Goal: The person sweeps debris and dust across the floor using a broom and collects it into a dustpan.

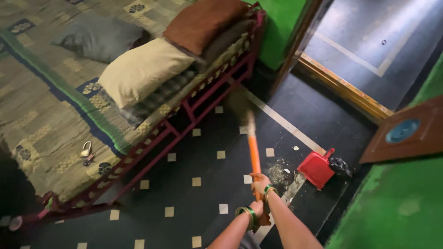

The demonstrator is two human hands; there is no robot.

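Upright and slightly tilted, an orange-handled broom (253, 152) is held with its long axis running away from the person, its blurred bristles near the bed (55, 106). Its lower handle is gripped by the right hand (260, 183), fingers closed; the left hand (258, 210) is clasped below. A dust pile (278, 174) and red dustpan (317, 168) lie on the dark tiled floor (194, 157).

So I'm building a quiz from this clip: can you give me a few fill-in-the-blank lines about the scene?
1. Both hands, the left hand and the right hand, grip a broom whose handle is ____ in colour.
2. The red dustpan lies on the ____.
3. A padlock lies on the ____.
4. The pile of dirt lies between the broom handle and the ____.

Missing words: orange; floor; bed; dustpan
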